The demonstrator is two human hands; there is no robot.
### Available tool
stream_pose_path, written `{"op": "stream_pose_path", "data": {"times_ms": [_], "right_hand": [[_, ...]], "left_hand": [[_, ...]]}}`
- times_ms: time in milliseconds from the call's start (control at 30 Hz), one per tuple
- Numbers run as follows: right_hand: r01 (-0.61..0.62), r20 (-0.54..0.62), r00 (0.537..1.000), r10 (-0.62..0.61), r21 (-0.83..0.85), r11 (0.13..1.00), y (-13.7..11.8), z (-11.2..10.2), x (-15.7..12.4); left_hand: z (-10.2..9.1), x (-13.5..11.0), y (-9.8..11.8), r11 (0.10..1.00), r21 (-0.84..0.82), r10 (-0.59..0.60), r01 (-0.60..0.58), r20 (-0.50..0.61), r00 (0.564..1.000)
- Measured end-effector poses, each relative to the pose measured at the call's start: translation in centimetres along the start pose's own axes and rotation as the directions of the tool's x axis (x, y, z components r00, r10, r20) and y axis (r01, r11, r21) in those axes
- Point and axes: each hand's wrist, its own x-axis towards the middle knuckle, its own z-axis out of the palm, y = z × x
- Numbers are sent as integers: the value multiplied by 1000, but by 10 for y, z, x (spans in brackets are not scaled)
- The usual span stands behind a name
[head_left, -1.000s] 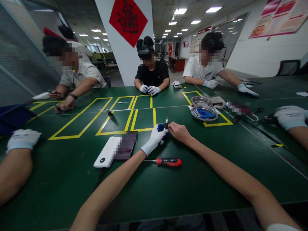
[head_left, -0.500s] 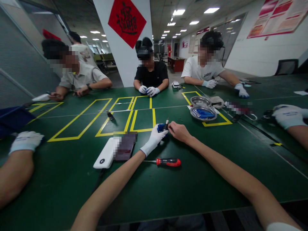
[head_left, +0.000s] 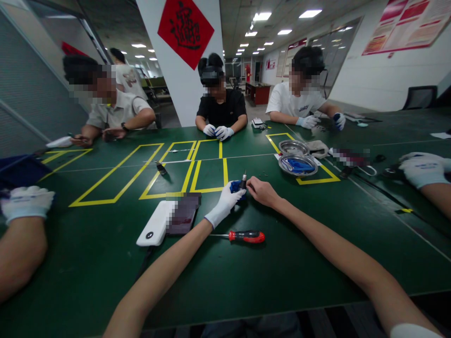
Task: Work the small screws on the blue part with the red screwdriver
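My left hand (head_left: pixel 225 203), in a white glove, is closed round a small blue-handled tool (head_left: pixel 237 187) held upright above the green table (head_left: pixel 246 281). Its dark tip (head_left: pixel 243 179) points up. My bare right hand (head_left: pixel 262 192) pinches at that tip from the right, fingers pressed together. A red-handled screwdriver (head_left: pixel 245 236) lies flat on the table just in front of both hands, touched by neither.
A white power bank (head_left: pixel 155 229) and a dark phone (head_left: pixel 183 213) lie left of my hands. Two metal dishes (head_left: pixel 298 165) sit at right inside yellow tape. A small dark part (head_left: pixel 161 167) lies in the taped boxes. Other people's gloved hands (head_left: pixel 26 202) rest at both sides and across.
My hands have stayed in place on the blue tool. The person at far right drew an outstretched arm back, and the gloved hand at left shifted slightly leftward.
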Motion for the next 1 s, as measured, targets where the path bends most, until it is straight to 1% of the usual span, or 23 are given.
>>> {"op": "stream_pose_path", "data": {"times_ms": [133,267,367,467,567,633,700,767,800,867,933,1000], "right_hand": [[50,-10,999,-52,-98,994,-1,1,-1],[64,-48,996,-72,-161,985,-2,5,-4],[106,-89,988,-125,-189,976,1,9,-6],[157,-129,975,-179,-165,974,5,13,-7],[168,-156,972,-176,-65,984,7,16,-8],[150,-180,974,-138,57,987,7,17,-8],[123,-203,976,-82,197,973,7,17,-7],[68,-238,971,6,300,951,8,16,-4],[23,-265,962,68,326,945,10,14,-3],[-99,-321,924,206,321,942,17,9,0],[-220,-341,892,297,246,944,29,2,1],[-303,-301,896,327,124,945,43,-5,0]], "left_hand": [[0,1,-1,1000,4,6,-6,-1,1000],[-1,2,-4,1000,-26,9,-9,3,1000],[-2,2,-5,999,-50,12,-11,7,1000],[-4,3,-5,997,-79,6,-6,2,1000],[-5,4,-6,994,-106,-6,7,10,1000],[-5,5,-7,992,-127,-6,9,20,1000],[-5,6,-9,990,-139,-1,3,13,1000],[-6,7,-10,992,-123,0,0,-6,1000],[-7,7,-10,994,-108,1,-3,-16,1000],[-9,7,-11,997,-82,9,-11,-27,1000],[-10,7,-11,998,-63,28,-30,-29,999],[-11,7,-11,998,-44,52,-53,-35,998]]}}
